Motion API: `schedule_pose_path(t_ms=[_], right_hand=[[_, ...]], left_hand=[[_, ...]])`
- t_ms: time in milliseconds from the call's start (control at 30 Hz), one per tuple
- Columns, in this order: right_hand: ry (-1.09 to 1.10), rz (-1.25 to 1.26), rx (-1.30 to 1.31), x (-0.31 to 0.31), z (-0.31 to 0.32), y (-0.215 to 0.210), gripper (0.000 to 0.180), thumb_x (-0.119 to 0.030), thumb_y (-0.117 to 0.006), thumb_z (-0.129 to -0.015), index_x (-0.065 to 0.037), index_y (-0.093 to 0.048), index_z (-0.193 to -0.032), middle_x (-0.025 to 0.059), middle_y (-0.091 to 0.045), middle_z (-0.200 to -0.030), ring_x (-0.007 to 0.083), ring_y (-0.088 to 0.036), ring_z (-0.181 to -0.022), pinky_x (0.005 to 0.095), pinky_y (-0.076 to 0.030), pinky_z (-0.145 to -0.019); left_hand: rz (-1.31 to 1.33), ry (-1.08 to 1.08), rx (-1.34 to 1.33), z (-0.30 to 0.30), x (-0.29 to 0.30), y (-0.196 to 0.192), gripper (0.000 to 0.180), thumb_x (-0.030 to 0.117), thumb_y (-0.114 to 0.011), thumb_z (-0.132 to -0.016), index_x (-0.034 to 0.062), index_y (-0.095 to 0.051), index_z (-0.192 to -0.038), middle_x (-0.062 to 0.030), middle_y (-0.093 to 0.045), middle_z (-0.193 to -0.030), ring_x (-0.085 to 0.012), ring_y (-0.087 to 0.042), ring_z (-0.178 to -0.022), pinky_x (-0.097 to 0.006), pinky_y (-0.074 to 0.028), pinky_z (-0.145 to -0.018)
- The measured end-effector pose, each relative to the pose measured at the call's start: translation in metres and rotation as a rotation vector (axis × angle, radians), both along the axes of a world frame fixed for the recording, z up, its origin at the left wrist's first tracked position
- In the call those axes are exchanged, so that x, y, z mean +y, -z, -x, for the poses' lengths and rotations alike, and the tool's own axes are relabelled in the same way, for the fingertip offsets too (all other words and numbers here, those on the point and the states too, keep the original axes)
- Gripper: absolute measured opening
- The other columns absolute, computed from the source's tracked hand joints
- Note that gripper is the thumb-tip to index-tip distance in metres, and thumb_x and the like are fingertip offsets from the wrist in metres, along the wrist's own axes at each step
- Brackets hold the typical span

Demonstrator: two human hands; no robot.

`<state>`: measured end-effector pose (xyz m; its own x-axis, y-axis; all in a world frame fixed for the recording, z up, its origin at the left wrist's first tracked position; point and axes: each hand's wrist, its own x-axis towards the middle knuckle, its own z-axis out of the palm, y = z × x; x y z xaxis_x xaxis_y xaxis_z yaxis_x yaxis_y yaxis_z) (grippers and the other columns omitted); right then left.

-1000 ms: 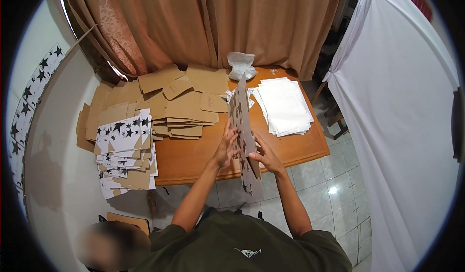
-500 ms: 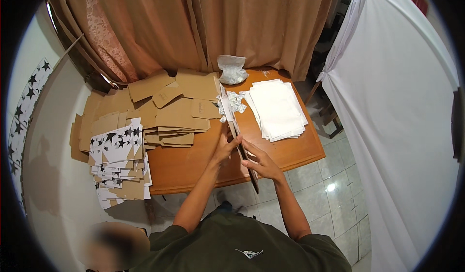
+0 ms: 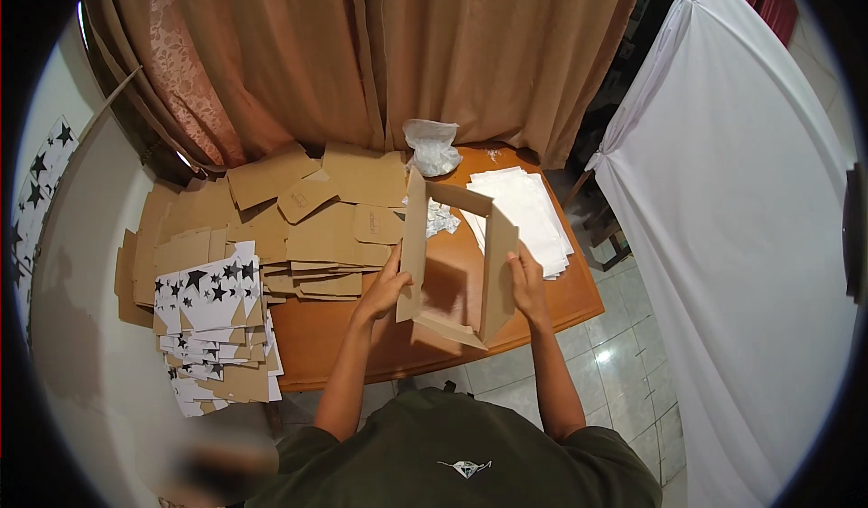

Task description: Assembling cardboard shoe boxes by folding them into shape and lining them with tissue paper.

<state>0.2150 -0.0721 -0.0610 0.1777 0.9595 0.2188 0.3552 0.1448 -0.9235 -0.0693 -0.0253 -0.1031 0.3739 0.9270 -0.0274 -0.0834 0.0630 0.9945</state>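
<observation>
Between my two hands a brown cardboard box [image 3: 499, 268] is held up over the near part of the table, squared into an open frame. Both its ends are open, so the wooden tabletop shows through it. My left hand [image 3: 387, 293] grips its left wall, thumb on the near face. On the right wall, my right hand [image 3: 527, 286] is closed with the thumb on the edge. Behind the box lie small white packets [image 3: 441, 220], partly hidden by it. White sheets [image 3: 515, 202] are stacked just beyond my right hand.
Flat cardboard pieces [image 3: 307, 232] cover the table's left side. Star-printed card pieces [image 3: 208, 291] are piled at the near left corner. A clear plastic bag [image 3: 432, 151] stands at the back by the brown curtain [image 3: 470, 47]. A white cloth [image 3: 723, 192] hangs at right; another person's blurred head [image 3: 221, 463] is lower left.
The flattened cardboard seen edge-on between my hands is now opened into a box frame. My hands have moved apart, one to each side wall.
</observation>
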Motion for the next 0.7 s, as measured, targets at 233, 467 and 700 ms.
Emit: schedule_pose_path(t_ms=[233,467,700], right_hand=[[0.08,0.099,0.32,0.041,0.016,0.022,0.065,-0.028,-0.056,-0.099,-0.001,-0.036,-0.155,0.0241,-0.049,-0.147,0.03,-0.052,-0.129,0.0399,-0.041,-0.107],[0.032,0.295,0.039,0.049,0.045,0.046,0.125,-0.052,-0.088,-0.072,0.006,-0.016,-0.156,0.0301,-0.044,-0.145,0.0383,-0.046,-0.136,0.0449,-0.04,-0.112],[0.127,0.301,-0.267,0.049,0.051,0.034,0.144,-0.065,-0.092,-0.057,-0.001,-0.013,-0.158,0.0335,-0.047,-0.141,0.0471,-0.052,-0.13,0.0513,-0.048,-0.104]], left_hand=[[0.133,0.178,0.005,0.027,0.001,-0.012,0.089,-0.001,-0.049,-0.081,0.0084,-0.019,-0.164,-0.0093,-0.04,-0.153,-0.0202,-0.043,-0.133,-0.033,-0.04,-0.107],[0.133,0.22,0.061,0.028,-0.004,-0.006,0.093,0.0,-0.051,-0.08,0.0115,-0.016,-0.165,-0.0089,-0.039,-0.153,-0.0199,-0.045,-0.127,-0.033,-0.044,-0.102],[-0.068,0.145,0.284,0.013,-0.002,-0.013,0.094,0.003,-0.053,-0.081,0.0163,-0.013,-0.165,-0.0178,-0.056,-0.135,-0.0257,-0.059,-0.106,-0.036,-0.051,-0.093]])
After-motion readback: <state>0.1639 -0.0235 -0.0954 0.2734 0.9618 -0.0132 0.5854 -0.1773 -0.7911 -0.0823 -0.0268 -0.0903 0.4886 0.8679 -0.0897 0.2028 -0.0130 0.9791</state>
